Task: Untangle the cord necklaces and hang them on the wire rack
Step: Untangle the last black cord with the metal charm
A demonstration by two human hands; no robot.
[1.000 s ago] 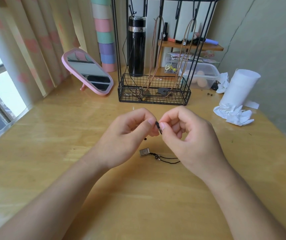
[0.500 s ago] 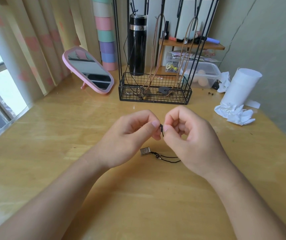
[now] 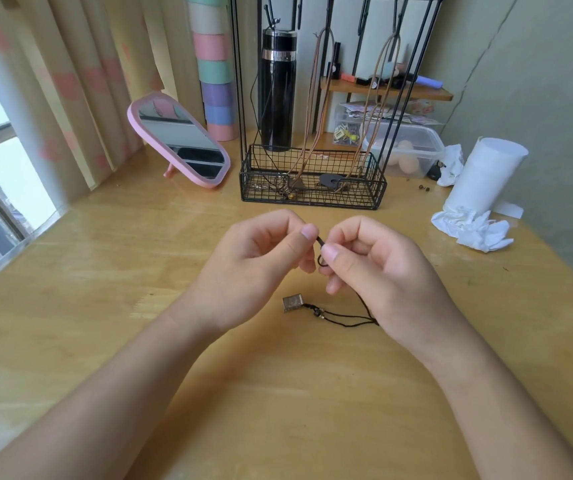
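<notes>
Working the black cord necklace (image 3: pixel 345 321) at its knotted end, centre of the frame, pinched between thumb and fingers of the left hand (image 3: pixel 257 271) and of the right hand (image 3: pixel 378 271), both curled tight on the cord. Compared with a second ago, hardly shifts: same pinch, same spot, only a small loop now showing under the right thumb, probably a knot starting to give, not yet free. Trails from the pinch down under the right palm, then leftward along the counter (image 3: pixel 105 306) to the square metal pendant (image 3: pixel 293 303), lying flat just below the hands. Hangs nowhere yet; wire rack (image 3: pixel 312 197) well apart, upper centre, already carrying two brown cord necklaces (image 3: pixel 316 98).
</notes>
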